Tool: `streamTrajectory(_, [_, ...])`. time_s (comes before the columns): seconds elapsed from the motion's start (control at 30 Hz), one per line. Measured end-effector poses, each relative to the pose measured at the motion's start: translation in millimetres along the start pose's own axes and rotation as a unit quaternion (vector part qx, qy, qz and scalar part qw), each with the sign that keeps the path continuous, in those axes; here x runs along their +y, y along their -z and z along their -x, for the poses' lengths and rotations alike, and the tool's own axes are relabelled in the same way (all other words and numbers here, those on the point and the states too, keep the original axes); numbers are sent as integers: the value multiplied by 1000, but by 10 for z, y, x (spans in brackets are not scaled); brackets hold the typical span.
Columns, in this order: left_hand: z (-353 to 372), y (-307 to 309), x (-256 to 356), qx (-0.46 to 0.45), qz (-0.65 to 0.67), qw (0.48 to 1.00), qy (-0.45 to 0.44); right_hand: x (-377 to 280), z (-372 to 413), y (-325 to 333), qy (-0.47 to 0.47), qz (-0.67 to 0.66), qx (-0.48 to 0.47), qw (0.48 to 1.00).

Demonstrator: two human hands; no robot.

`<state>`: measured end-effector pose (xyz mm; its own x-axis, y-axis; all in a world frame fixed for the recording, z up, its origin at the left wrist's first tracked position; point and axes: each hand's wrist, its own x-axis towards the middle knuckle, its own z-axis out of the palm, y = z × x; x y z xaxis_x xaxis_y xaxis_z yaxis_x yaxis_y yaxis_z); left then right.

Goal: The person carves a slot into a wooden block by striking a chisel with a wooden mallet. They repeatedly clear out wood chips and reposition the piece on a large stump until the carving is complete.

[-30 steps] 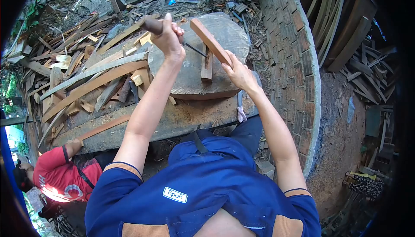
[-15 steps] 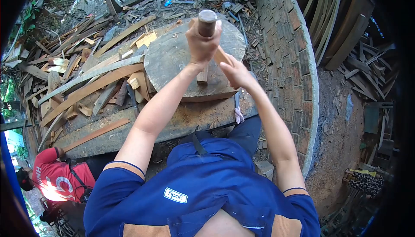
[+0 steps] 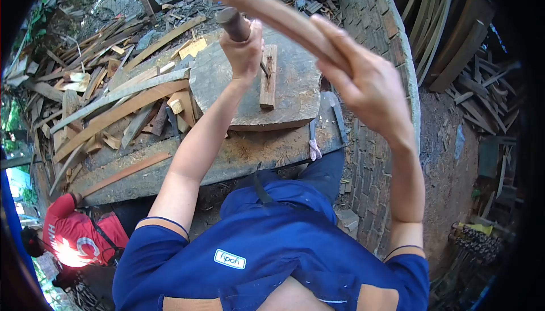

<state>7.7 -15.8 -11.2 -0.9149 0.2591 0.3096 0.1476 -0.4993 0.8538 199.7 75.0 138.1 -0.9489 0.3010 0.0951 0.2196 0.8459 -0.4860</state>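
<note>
A chisel with a thick round wooden handle is gripped in my left hand. Its thin blade slants down into a slot cut in a small wooden block. That block lies lengthwise on a broad tree stump. My right hand, fingers wrapped round one end, holds a long, slightly curved wooden stick raised above the stump, to the right of the chisel. The stick's far end reaches up past the top left of my left hand.
Scrap wood and long boards pile up left of the stump. A narrow tool with a cloth-wrapped handle and a flat metal bar lie at its near right. A curved brick wall bounds the right. Another person in red is at lower left.
My right hand has swung up and to the right with the stick, away from the chisel. My left hand has shifted left, tilting the chisel handle left and uncovering the slotted block.
</note>
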Motion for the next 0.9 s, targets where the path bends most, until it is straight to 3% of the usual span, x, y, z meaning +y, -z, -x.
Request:
streamTrajectory(0.1, [44,9,29,-1,-6,1000,3,-200,59,76,63,-165,135,975])
streamTrajectory(0.17, [54,-23,8,-12,-26,1000,-10,-224,86,9,-6,-155,61,986])
streamTrajectory(0.23, [25,-59,-43,-22,-123,972,-201,-55,43,-100,20,-56,7,998])
streamTrajectory(0.27, [80,-71,-28,1,-33,999,-29,-14,28,-89,10,-87,-8,996])
streamTrajectory(0.3, [43,-57,-36,1,-30,999,-31,30,1,-146,12,-83,-7,996])
streamTrajectory(0.37, [19,72,-46,3,-2,1000,31,148,-41,-415,-85,-230,33,969])
streamTrajectory(0.5, [78,83,117,-9,44,998,47,589,-246,-984,-211,-130,-147,957])
streamTrajectory(0.6, [103,174,176,3,55,997,61,772,-154,-1384,-199,-5,-160,967])
streamTrajectory(0.7, [196,322,256,13,70,996,58,859,-59,-1597,-186,-64,-117,973])
streamTrajectory(0.9, [204,636,212,204,160,962,89,734,-142,-1520,-188,-64,-121,973])
